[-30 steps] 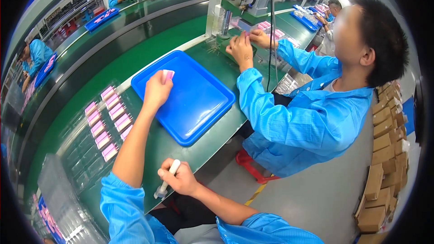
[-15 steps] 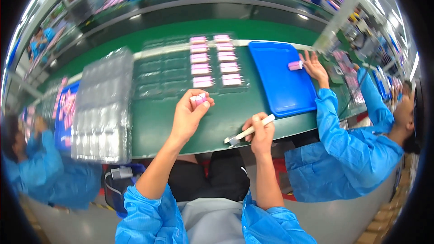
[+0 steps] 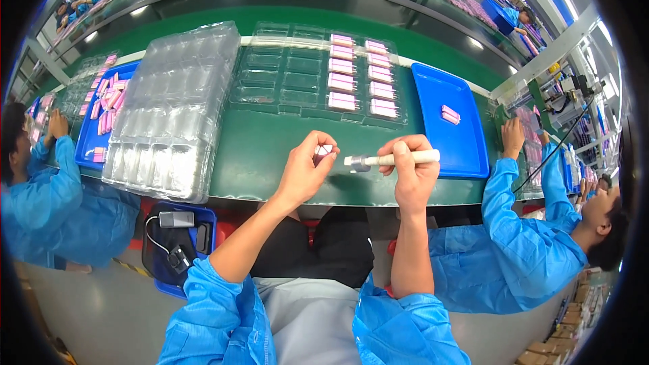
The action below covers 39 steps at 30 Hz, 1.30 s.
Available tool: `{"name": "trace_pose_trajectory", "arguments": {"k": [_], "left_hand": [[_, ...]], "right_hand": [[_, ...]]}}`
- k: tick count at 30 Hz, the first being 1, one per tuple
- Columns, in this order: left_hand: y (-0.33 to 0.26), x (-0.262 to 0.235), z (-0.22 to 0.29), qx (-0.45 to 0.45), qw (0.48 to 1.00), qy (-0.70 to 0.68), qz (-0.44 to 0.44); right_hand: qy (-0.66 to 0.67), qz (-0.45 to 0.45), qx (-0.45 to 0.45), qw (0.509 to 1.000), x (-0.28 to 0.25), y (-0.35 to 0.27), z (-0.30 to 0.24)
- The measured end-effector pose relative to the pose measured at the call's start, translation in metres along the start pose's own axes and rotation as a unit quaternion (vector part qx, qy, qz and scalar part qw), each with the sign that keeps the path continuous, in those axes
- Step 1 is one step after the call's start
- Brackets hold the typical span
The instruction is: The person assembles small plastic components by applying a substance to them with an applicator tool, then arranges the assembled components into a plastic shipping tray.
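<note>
Head view: left hand [image 3: 302, 170] pinches a small pink-and-white block [image 3: 324, 151], right hand [image 3: 415, 170] grips a white-handled tool with a grey collar [image 3: 424, 156]

The block sits between the thumb and curled fingers of the left hand, above the near part of a green, smooth-topped worktable [image 3: 251, 179]; its pale end shows, the rest is mostly covered. Just beside it, the right hand is closed around the tool (held roughly level), whose pale tip points left toward the block, apart from it.

Beyond the hands lies a clear plastic tray with moulded pockets [image 3: 260, 76]; its two right-hand columns hold pink-and-white blocks [image 3: 343, 84], while the pockets to the left are bare. To the right rests a shallow blue plastic tray [image 3: 451, 155], a few pink pieces [image 3: 450, 114] lying together in it. On the left stands a stack of clear plastic trays [image 3: 169, 91], and past that a second blue tray [image 3: 88, 142] with a loose heap of pink pieces [image 3: 111, 100].

Below the table edge, a blue-rimmed bin [image 3: 170, 290] holds a grey box-shaped device [image 3: 177, 219] with a white cable. Co-workers in blue jackets sit at either side (one left [image 3: 57, 209], one right [image 3: 497, 257]).
</note>
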<state>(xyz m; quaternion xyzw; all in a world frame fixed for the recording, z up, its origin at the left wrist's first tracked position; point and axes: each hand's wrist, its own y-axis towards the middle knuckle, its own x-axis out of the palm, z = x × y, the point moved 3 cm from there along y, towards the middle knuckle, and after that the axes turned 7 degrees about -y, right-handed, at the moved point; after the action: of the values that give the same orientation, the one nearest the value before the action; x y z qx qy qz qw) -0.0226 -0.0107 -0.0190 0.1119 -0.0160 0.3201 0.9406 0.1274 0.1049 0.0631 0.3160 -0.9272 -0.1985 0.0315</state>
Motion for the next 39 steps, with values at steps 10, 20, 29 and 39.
{"name": "trace_pose_trajectory", "arguments": {"k": [10,20,29,39], "left_hand": [[-0.001,-0.003,0.004,0.041,0.990,0.132,-0.003],[-0.004,-0.002,0.007,0.077,0.980,0.183,-0.021],[-0.002,-0.003,0.008,0.105,0.978,0.178,-0.019],[-0.002,-0.032,0.007,0.064,0.976,0.196,-0.075]], "right_hand": [[-0.095,-0.063,-0.046,0.992,0.020,0.013,0.000],[-0.141,-0.048,-0.040,0.988,0.032,0.014,0.001],[-0.246,-0.079,-0.061,0.964,0.041,0.018,-0.009],[-0.195,-0.091,-0.086,0.973,0.052,0.016,-0.009]]}}
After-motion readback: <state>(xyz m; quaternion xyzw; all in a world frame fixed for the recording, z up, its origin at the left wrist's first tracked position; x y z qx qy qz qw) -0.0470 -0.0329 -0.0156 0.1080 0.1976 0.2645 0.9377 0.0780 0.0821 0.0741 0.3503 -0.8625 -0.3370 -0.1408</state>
